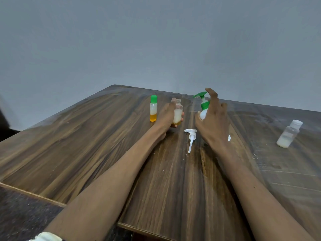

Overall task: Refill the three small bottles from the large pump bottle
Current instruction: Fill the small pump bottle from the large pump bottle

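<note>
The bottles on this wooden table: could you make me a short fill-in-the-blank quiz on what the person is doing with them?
1. The left hand holds an uncapped small bottle that has no ____ on it.
2. The right hand grips the pump bottle, whose pump is coloured ____.
3. The loose pump head lying between the arms is ____.
4. The small bottle at far left has a ____ cap.

Missing words: cap; green; white; green

Centre lane is tight: loose white pump head (191, 138) lies on the table (86, 145) between both forearms. Green-capped bottle (153, 108) stands just left of the left hand (166, 117). White-capped bottle (289, 134) stands well apart, far right; open wood between.
</note>
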